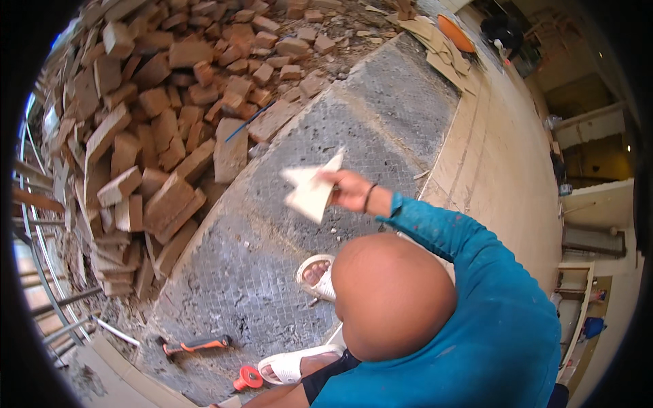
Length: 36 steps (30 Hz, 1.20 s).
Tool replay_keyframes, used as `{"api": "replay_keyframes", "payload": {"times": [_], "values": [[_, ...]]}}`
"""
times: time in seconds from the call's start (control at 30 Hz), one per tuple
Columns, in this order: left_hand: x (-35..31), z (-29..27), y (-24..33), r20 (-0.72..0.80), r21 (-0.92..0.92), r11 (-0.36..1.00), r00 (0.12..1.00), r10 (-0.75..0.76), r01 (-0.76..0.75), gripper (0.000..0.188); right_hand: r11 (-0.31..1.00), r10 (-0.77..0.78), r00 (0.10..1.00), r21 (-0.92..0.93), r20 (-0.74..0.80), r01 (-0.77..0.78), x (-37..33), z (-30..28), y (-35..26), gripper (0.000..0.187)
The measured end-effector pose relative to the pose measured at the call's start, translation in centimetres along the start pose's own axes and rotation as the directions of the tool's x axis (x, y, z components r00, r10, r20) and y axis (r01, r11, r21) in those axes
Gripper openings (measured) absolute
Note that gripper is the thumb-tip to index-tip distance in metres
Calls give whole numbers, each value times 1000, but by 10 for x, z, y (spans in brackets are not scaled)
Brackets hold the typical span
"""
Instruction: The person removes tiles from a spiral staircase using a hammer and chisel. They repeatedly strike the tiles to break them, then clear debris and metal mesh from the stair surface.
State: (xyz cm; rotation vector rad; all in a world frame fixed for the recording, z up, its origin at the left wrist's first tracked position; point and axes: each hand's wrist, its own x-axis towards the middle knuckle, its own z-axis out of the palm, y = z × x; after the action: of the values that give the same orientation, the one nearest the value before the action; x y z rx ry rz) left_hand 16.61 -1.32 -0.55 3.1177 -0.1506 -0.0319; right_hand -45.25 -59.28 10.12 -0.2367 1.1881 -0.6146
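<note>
My right hand (352,191), with a dark band at the wrist, reaches forward over the grey floor (252,272). It grips a flat white jagged piece (307,193) by its right side. Motion blurs that piece, and its material is unclear. My left hand does not show. Lower left lies a hammer (197,345) with an orange and black handle. Near my sandalled foot (299,365) rests a round red-orange object (249,377) whose kind I cannot make out.
A large heap of broken bricks (166,136) covers the left and far left. On it lies a thin blue stick (249,122). Flat tan sheets (435,51) and an orange basin-like thing (456,32) are at the far side. Metal rails (51,299) stand at the left edge.
</note>
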Motion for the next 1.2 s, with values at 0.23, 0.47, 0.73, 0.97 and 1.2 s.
{"api": "replay_keyframes", "payload": {"times": [0.23,0.47,0.73,0.97,1.2], "values": [[81,-57,43,-47,-144,937,948,315,-318,74,587,-703,611,189,-363,787,-57,-108,-294,46],[14,-186,250,348,-726,643,675,650,-244,70,709,-518,764,-305,385,635,-3,-18,-153,26],[-186,-212,435,592,-736,625,201,780,-260,45,775,210,686,-546,696,317,-16,130,83,59],[-232,-176,451,638,-734,642,100,763,-219,46,752,381,663,-633,645,184,-15,139,115,31],[-170,-152,458,809,-567,818,124,575,-97,51,842,247,811,-532,530,90,12,83,84,31]]}}
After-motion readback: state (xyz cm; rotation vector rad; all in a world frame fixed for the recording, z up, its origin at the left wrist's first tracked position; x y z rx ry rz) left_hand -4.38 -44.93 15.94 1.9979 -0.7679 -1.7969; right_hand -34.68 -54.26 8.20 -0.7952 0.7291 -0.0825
